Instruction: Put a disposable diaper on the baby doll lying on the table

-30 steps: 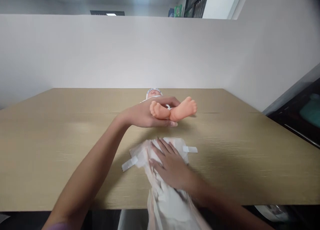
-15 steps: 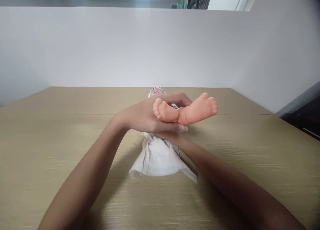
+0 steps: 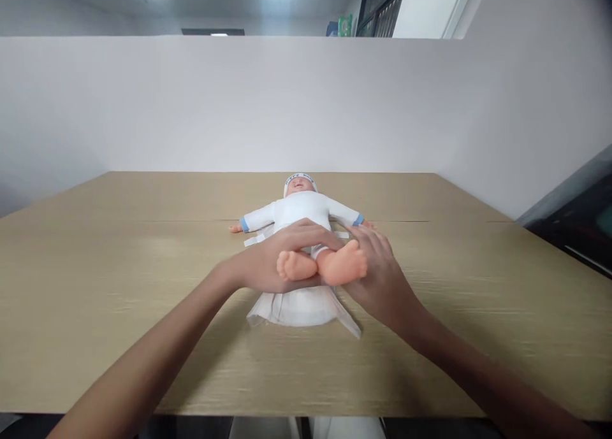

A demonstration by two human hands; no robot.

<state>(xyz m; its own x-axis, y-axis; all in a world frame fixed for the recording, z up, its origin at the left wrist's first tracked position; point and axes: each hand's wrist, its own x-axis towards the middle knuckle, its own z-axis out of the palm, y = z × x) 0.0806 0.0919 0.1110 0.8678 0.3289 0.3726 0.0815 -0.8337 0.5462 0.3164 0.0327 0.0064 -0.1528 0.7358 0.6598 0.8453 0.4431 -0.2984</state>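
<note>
A baby doll (image 3: 306,204) in a white top with blue cuffs and a white cap lies on its back, head away from me. Around its lower legs, my left hand (image 3: 282,251) is closed, with both bare feet (image 3: 342,264) sticking out toward me. My right hand (image 3: 377,273) curls against the outer side of the right-hand foot and leg, its thumb hidden. Beneath the legs an open white diaper (image 3: 301,308) spreads flat toward me. A pale fastening tab (image 3: 255,240) shows on either side of the doll's waist.
The wood-patterned table (image 3: 119,299) carries the doll, with its near edge at the bottom of the view. A white partition wall (image 3: 239,101) rises behind it. On the far right stands a dark glossy object (image 3: 578,209).
The legs have come down lower and nearer the diaper. My right hand has come out from under them to the right-hand foot. The view has tilted down, showing the doll's torso and arms.
</note>
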